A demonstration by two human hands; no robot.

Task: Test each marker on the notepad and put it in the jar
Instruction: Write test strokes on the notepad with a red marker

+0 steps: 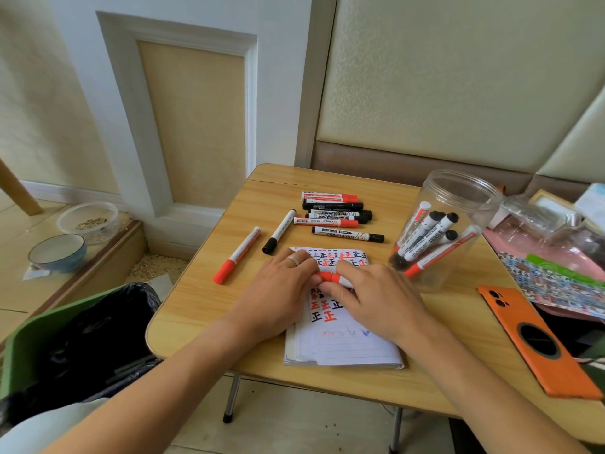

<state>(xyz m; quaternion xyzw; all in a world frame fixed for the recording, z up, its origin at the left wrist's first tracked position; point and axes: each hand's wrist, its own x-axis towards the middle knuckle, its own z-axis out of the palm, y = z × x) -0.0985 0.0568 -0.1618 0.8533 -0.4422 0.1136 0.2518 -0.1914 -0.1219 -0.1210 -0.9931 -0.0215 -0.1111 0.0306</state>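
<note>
Soft even daylight, faint shadows — sharp centre, wide-angle bending at edges.

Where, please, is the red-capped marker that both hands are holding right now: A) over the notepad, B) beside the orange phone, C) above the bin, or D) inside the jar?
A: both the left hand and right hand grip the marker directly over the notepad, left of the jar.
</note>
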